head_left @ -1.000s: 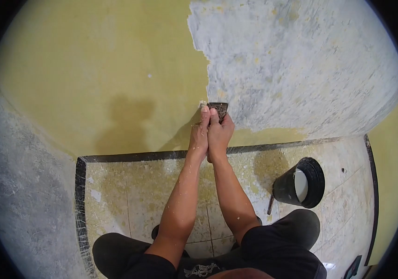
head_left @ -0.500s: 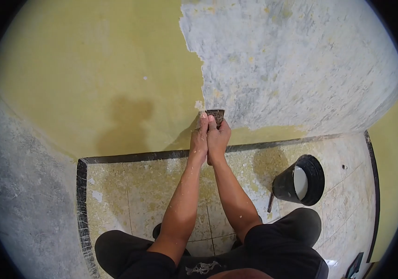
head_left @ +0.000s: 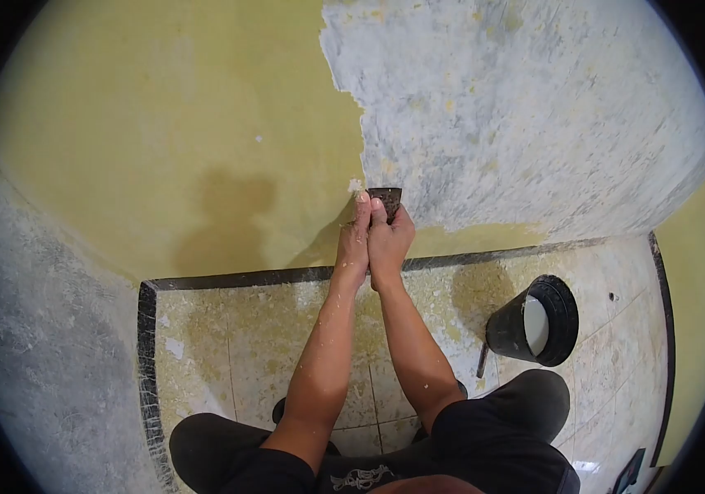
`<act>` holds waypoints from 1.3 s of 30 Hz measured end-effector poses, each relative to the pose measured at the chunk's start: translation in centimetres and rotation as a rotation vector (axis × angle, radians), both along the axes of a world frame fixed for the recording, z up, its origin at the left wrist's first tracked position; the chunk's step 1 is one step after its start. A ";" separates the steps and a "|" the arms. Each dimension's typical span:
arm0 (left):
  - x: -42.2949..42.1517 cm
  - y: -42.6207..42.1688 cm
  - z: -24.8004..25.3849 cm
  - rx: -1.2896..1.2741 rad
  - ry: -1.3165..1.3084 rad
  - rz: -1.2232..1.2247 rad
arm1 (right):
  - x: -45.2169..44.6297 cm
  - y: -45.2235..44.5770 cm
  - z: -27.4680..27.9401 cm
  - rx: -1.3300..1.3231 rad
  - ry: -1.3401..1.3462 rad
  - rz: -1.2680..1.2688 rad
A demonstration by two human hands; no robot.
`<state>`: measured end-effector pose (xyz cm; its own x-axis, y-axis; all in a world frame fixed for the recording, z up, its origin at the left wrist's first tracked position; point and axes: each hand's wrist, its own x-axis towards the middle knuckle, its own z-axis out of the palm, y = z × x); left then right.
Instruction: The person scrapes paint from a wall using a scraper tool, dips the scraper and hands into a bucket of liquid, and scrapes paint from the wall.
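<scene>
A dark scraper point(head_left: 389, 198), its wide blade speckled with residue, rests against the wall by the lower end of the stripped edge. My right hand point(head_left: 391, 241) is closed around it, thumb pointing up toward the blade. Pressed alongside is my left hand point(head_left: 354, 243), also closed on the scraper, its thumb up; the handle is hidden between the palms. Left of the blade the wall still carries yellow paint point(head_left: 287, 107). To the right and above, the bared wall point(head_left: 468, 123) is white and grey. Paint crumbs cling to both hands and forearms.
A black bucket point(head_left: 501, 333) holding whitish liquid stands on the floor at right, a thin stick-like piece point(head_left: 482, 361) beside it. Paint flakes litter the tiled floor point(head_left: 352, 391). A black skirting band point(head_left: 278, 277) edges the wall; a grey wall point(head_left: 31, 329) rises at left.
Both hands and the scraper have moved slightly up along the wall. The view has shifted a little; the bucket stays in place.
</scene>
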<state>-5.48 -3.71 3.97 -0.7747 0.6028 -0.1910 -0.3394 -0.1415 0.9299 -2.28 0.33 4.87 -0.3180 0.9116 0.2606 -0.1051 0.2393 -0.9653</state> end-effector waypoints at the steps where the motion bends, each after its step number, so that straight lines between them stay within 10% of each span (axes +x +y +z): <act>1: 0.1 -0.2 0.2 0.062 -0.027 -0.024 | -0.1 -0.2 -0.1 -0.013 0.078 0.000; 39: 1.2 -0.8 4.0 0.063 -0.029 0.064 | 0.3 -0.2 3.0 0.010 0.034 0.048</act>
